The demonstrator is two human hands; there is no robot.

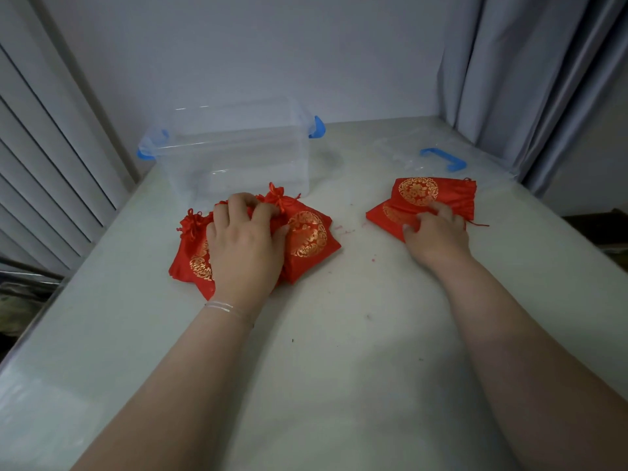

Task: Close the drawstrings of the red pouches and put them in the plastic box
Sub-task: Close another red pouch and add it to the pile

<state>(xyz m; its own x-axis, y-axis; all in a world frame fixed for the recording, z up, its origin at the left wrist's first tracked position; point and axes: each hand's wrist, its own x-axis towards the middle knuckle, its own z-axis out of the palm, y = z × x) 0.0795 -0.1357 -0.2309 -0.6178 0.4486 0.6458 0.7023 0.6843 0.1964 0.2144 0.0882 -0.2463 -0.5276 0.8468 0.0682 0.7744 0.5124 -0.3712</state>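
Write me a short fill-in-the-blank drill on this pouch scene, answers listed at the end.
1. The left hand grips the pile of cinched pouches just in front of the clear ____.
2. The right hand rests on the flat pouches with ____ medallions.
3. The box lid has a ____ handle.

Answers: plastic box; gold; blue

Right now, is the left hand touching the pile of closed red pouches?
Touching. The head view shows the left hand lying on the closed pouches, its fingers curled into the gathered tops.
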